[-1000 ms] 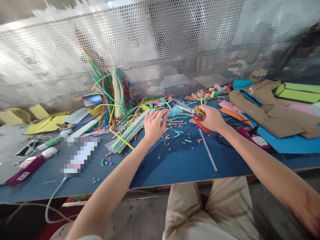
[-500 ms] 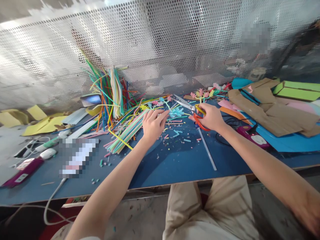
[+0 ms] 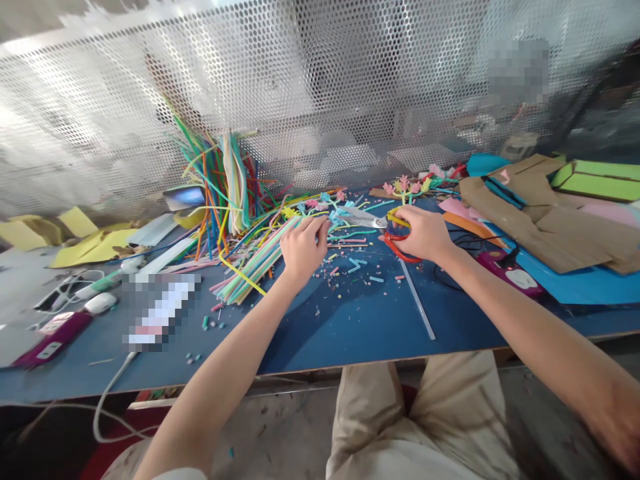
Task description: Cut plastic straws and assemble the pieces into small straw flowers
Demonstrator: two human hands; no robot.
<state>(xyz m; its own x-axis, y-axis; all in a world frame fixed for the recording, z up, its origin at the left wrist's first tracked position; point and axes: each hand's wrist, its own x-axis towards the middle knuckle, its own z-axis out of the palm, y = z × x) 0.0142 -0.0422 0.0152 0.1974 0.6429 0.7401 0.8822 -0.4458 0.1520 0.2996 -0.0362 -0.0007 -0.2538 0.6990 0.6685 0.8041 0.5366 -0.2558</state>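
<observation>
My right hand (image 3: 423,232) grips scissors (image 3: 373,220) with red and yellow handles, blades pointing left over the blue table (image 3: 350,320). My left hand (image 3: 301,248) pinches a thin blue straw piece whose fringed end (image 3: 340,215) lies right at the blade tips. A pile of long coloured straws (image 3: 255,257) lies just left of my left hand. Small cut straw bits (image 3: 350,267) are scattered between my hands.
A tall bundle of straws (image 3: 225,180) leans on the perforated metal screen (image 3: 320,100). Finished straw flowers (image 3: 405,188) lie at the back. Brown cardboard (image 3: 540,213) and green boxes (image 3: 600,183) fill the right. Purple devices (image 3: 507,277), a white cable and yellow paper (image 3: 95,243) lie around.
The scissor blades have swung down and left toward the fringed straw end. My left hand has shifted slightly left, still pinching the straw.
</observation>
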